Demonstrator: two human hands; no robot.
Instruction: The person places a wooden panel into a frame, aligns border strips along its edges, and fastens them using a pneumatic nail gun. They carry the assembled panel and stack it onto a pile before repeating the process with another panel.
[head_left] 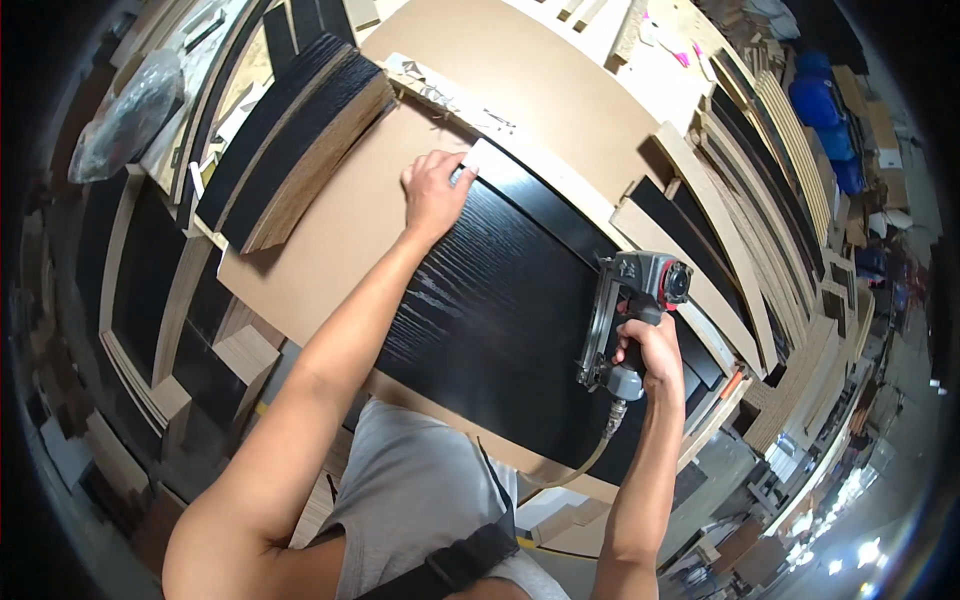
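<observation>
Black woodgrain panel [510, 300] lies flat on brown board [340, 230] on the surface; looks stiff, broad, probably heavy-ish, slick face, so best taken by its edges. Left hand [432, 190] presses its far corner, fingers flat, not clenched. Right hand [655, 352] clenched on pneumatic nail gun [635, 315], nose at panel's right edge, air hose [585, 460] trailing.

Hands [432, 192] on black panel [500, 300], nail gun [635, 320]

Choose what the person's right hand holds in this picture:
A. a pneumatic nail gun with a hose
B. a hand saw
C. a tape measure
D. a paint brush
A: the right hand grips the handle of a grey pneumatic nail gun over the black wood-grain panel, and a hose runs from its base.
</observation>
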